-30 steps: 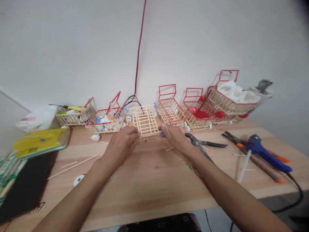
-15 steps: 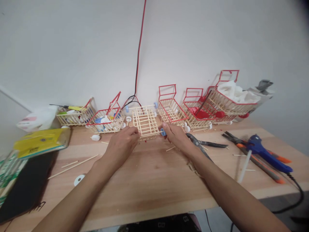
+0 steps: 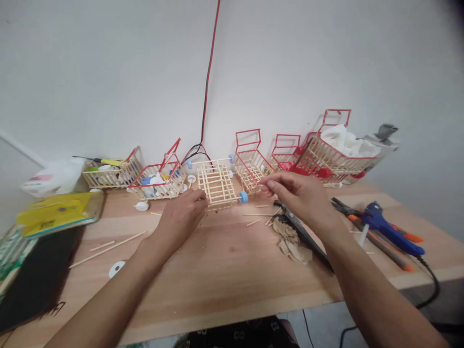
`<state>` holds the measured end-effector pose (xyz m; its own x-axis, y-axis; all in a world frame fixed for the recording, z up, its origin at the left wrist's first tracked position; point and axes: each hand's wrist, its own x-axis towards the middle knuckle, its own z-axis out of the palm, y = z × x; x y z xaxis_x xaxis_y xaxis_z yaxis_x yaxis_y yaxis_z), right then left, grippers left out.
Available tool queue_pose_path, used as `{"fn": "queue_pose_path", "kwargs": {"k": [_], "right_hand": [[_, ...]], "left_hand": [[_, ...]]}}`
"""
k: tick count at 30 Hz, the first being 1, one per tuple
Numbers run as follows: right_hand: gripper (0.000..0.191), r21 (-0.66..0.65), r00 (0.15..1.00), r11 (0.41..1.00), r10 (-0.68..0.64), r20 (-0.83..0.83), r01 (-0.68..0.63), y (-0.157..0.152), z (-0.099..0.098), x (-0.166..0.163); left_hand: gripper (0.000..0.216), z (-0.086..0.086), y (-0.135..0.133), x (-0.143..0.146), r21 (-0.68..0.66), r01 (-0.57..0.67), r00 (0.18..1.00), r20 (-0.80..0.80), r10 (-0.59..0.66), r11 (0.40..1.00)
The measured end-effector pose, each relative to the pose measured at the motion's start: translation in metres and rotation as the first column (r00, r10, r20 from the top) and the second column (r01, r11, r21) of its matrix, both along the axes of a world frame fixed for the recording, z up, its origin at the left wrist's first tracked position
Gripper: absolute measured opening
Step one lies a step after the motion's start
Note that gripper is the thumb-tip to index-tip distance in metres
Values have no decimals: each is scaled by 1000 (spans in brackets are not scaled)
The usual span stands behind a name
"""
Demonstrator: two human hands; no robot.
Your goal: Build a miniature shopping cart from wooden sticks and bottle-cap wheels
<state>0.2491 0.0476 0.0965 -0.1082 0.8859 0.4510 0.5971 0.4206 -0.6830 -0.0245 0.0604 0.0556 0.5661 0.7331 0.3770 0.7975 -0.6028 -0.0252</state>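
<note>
A small cart of thin wooden sticks (image 3: 216, 186) lies wheels-up at the middle of the table, with blue bottle-cap wheels on its axles. My left hand (image 3: 186, 210) is closed on its near left corner; the fingertips are partly hidden. One blue wheel (image 3: 243, 197) sits at the near right end of an axle. To the right of it, apart from the cart, my right hand (image 3: 300, 195) hovers with thumb and fingers pinched together. Whether anything small is between those fingertips cannot be made out. Under that hand lie dark-handled cutters (image 3: 302, 234) and crumpled brown paper (image 3: 290, 239).
Finished stick carts with red handles, such as one on the left (image 3: 157, 183) and one on the right (image 3: 250, 166), line the wall. A blue glue gun (image 3: 391, 229) and orange-handled pliers (image 3: 387, 246) lie right. A yellow packet (image 3: 58, 212) and loose sticks (image 3: 108, 249) lie left.
My right hand has let go of the near right blue wheel and moved right, over the cutters. My left hand has stayed at the cart's corner.
</note>
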Motion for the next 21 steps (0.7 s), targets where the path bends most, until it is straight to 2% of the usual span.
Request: {"fn": "queue_pose_path", "kwargs": {"k": [2,5,10,12,15,19,21], "right_hand": [[23,-14,997,999,-49,-51,49,-11,8,8],[24,35,989,990,-132,-72,134,-28,16,22],[35,114,952,945,-302,-56,307,-51,19,44],[41,78,941,938,-334,-63,338,-54,14,51],[41,4,947,948,-318,-57,318,-50,1,63],[36,-49,967,967,-247,63,251,-39,-18,77],[34,-47,960,964,-255,112,261,-37,-22,80]], "left_hand": [[18,0,0,0,-6,-2,1000,-5,2,1000],[17,0,0,1,-1,0,1000,-12,0,1000],[18,-2,1,0,18,10,1000,-13,-10,1000],[17,-3,2,-1,25,7,1000,-19,-6,1000],[17,-2,2,-1,32,8,1000,-28,-7,999],[18,-2,2,0,14,4,1000,5,-4,1000],[17,-2,2,0,4,5,1000,17,-5,1000]]}}
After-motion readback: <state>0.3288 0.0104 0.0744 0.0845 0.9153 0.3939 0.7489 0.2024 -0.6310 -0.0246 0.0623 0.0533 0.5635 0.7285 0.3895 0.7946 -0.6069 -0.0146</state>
